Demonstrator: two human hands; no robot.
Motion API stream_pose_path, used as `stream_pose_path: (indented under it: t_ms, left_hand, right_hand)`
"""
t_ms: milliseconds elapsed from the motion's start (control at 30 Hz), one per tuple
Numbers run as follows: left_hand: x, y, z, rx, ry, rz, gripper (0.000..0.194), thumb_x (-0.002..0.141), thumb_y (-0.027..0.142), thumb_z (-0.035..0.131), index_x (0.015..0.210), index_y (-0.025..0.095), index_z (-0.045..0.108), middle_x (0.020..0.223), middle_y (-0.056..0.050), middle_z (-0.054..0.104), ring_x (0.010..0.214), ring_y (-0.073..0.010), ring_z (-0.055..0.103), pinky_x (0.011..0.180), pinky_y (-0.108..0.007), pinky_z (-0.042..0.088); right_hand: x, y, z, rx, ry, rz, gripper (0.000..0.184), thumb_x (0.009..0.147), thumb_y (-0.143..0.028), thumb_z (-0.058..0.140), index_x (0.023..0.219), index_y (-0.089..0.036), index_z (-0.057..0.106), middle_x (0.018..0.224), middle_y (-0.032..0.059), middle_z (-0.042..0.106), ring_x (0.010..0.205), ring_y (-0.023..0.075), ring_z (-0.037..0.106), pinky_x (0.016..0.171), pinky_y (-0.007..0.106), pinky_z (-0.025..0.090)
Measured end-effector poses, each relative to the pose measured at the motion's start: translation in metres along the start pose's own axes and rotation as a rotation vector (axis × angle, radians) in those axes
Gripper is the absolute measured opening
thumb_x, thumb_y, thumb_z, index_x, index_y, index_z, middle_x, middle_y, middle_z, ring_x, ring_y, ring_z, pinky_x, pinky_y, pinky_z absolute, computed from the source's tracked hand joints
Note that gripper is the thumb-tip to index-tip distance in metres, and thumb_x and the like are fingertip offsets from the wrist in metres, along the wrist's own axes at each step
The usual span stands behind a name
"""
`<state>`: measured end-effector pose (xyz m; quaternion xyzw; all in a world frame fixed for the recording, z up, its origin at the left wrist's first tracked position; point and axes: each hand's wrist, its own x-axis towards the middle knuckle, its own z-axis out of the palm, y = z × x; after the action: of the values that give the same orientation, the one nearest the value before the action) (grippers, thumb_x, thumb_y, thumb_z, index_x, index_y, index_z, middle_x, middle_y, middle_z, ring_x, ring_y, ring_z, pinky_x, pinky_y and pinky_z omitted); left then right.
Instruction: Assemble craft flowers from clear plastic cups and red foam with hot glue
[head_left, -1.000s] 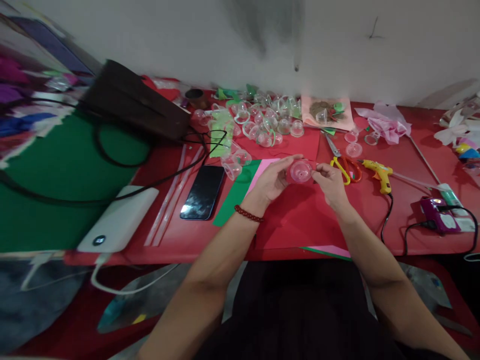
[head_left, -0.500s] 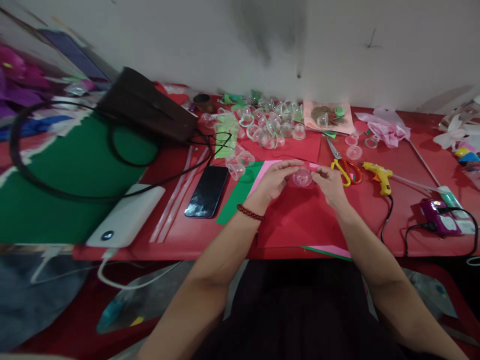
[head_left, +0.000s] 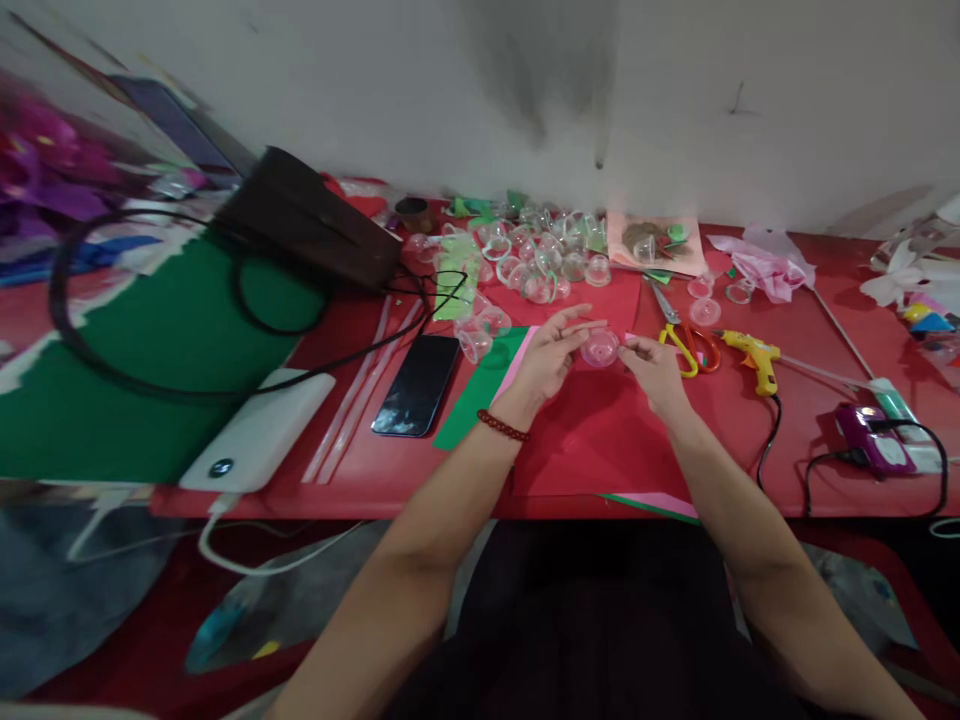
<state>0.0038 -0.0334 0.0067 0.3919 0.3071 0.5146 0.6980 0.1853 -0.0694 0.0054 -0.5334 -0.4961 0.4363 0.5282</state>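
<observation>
A small clear plastic cup (head_left: 600,349), its round face turned up, is held over a red sheet (head_left: 600,440). My left hand (head_left: 553,355) grips its left edge with the thumb, the other fingers stretched out past it. On the opposite side, my right hand (head_left: 654,368) pinches the rim between thumb and fingertips. Pink and green sheets (head_left: 480,390) stick out from under the red one. Behind my hands lies a pile of similar clear cups (head_left: 540,265). Scissors (head_left: 679,335) with yellow and orange handles rest just right of my right hand.
A yellow glue gun (head_left: 754,358) and a purple power socket (head_left: 877,440) lie at the right. A phone (head_left: 417,385), clear strips (head_left: 360,400), a white power bank (head_left: 259,430) and a dark bag (head_left: 315,220) with a looping strap occupy the left.
The cup has shifted slightly up and left between my hands. My left fingers have lifted and spread a little from its rim.
</observation>
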Motion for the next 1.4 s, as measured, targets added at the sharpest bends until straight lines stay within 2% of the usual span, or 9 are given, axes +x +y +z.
stream_pose_path:
  t_ms: [167, 333, 500, 600, 700, 800, 967, 1233, 1400]
  left_hand:
    - [-0.002, -0.004, 0.001, -0.006, -0.028, -0.038, 0.042, 0.079, 0.015, 0.083, 0.120, 0.019, 0.076, 0.109, -0.008, 0.084, 0.095, -0.0181, 0.077, 0.083, -0.026, 0.057]
    - [-0.008, 0.002, 0.010, -0.007, 0.037, 0.041, 0.049, 0.080, 0.017, 0.085, 0.127, 0.023, 0.073, 0.114, -0.006, 0.083, 0.095, -0.0170, 0.075, 0.079, -0.025, 0.055]
    - [-0.009, 0.024, 0.017, 0.057, -0.078, -0.128, 0.059, 0.074, 0.030, 0.092, 0.130, 0.024, 0.073, 0.113, -0.006, 0.080, 0.086, -0.0155, 0.072, 0.072, -0.026, 0.053]
    - [-0.006, 0.026, 0.019, 0.148, -0.113, -0.131, 0.075, 0.062, 0.021, 0.098, 0.133, 0.024, 0.073, 0.103, -0.003, 0.079, 0.088, -0.0147, 0.071, 0.077, -0.025, 0.052]
    - [-0.003, 0.016, 0.018, 0.114, -0.060, -0.082, 0.068, 0.063, 0.023, 0.098, 0.127, 0.023, 0.075, 0.102, -0.002, 0.079, 0.092, -0.0152, 0.072, 0.085, -0.028, 0.054]
    - [-0.002, 0.009, 0.013, 0.081, -0.058, -0.067, 0.063, 0.064, 0.021, 0.097, 0.123, 0.023, 0.078, 0.110, -0.003, 0.078, 0.098, -0.0158, 0.072, 0.090, -0.029, 0.056]
    - [-0.004, 0.019, 0.004, 0.111, -0.132, -0.128, 0.067, 0.063, 0.018, 0.096, 0.128, 0.024, 0.078, 0.112, -0.003, 0.077, 0.098, -0.0161, 0.071, 0.086, -0.028, 0.057]
    - [-0.006, 0.016, 0.006, 0.205, -0.181, -0.087, 0.072, 0.066, 0.020, 0.095, 0.135, 0.023, 0.074, 0.121, -0.006, 0.075, 0.113, -0.0211, 0.069, 0.102, -0.036, 0.054]
    - [-0.006, 0.017, 0.005, 0.146, -0.169, -0.082, 0.071, 0.066, 0.022, 0.096, 0.133, 0.025, 0.074, 0.123, -0.005, 0.075, 0.112, -0.0199, 0.070, 0.099, -0.034, 0.054]
  right_hand:
    - [0.001, 0.000, 0.002, 0.028, 0.043, -0.033, 0.020, 0.068, -0.039, 0.071, 0.062, -0.023, 0.061, 0.060, -0.0058, 0.048, 0.060, 0.0108, 0.040, 0.058, 0.026, 0.032]
    - [0.003, 0.000, 0.003, 0.119, 0.013, -0.005, 0.022, 0.069, -0.044, 0.072, 0.068, -0.023, 0.063, 0.063, -0.0046, 0.057, 0.062, 0.0124, 0.051, 0.063, 0.027, 0.044]
    - [0.008, 0.001, -0.003, 0.055, 0.046, -0.057, 0.021, 0.071, -0.043, 0.073, 0.072, -0.023, 0.066, 0.065, -0.0048, 0.059, 0.061, 0.0121, 0.053, 0.062, 0.027, 0.044]
    - [0.009, 0.002, -0.004, 0.053, 0.044, -0.059, 0.021, 0.073, -0.044, 0.072, 0.074, -0.023, 0.068, 0.068, -0.0031, 0.064, 0.064, 0.0133, 0.056, 0.064, 0.028, 0.047]
    - [0.008, 0.004, -0.003, 0.089, 0.055, -0.060, 0.022, 0.074, -0.044, 0.074, 0.079, -0.023, 0.070, 0.070, -0.0028, 0.066, 0.064, 0.0136, 0.058, 0.066, 0.029, 0.050]
    - [0.008, 0.005, -0.004, 0.060, 0.047, -0.060, 0.021, 0.073, -0.043, 0.077, 0.078, -0.023, 0.071, 0.068, -0.0032, 0.065, 0.062, 0.0129, 0.056, 0.064, 0.028, 0.048]
    - [0.005, -0.001, -0.005, 0.038, 0.006, -0.045, 0.022, 0.075, -0.045, 0.077, 0.078, -0.024, 0.074, 0.068, -0.0020, 0.066, 0.065, 0.0144, 0.058, 0.066, 0.030, 0.050]
    - [-0.001, -0.010, -0.004, -0.072, 0.068, -0.105, 0.011, 0.074, -0.034, 0.071, 0.075, -0.023, 0.069, 0.069, -0.0027, 0.065, 0.067, 0.0135, 0.055, 0.067, 0.029, 0.047]
    - [0.000, -0.008, -0.003, -0.055, 0.000, -0.082, 0.020, 0.073, -0.037, 0.072, 0.068, -0.024, 0.057, 0.062, -0.0056, 0.053, 0.061, 0.0114, 0.045, 0.059, 0.027, 0.038]
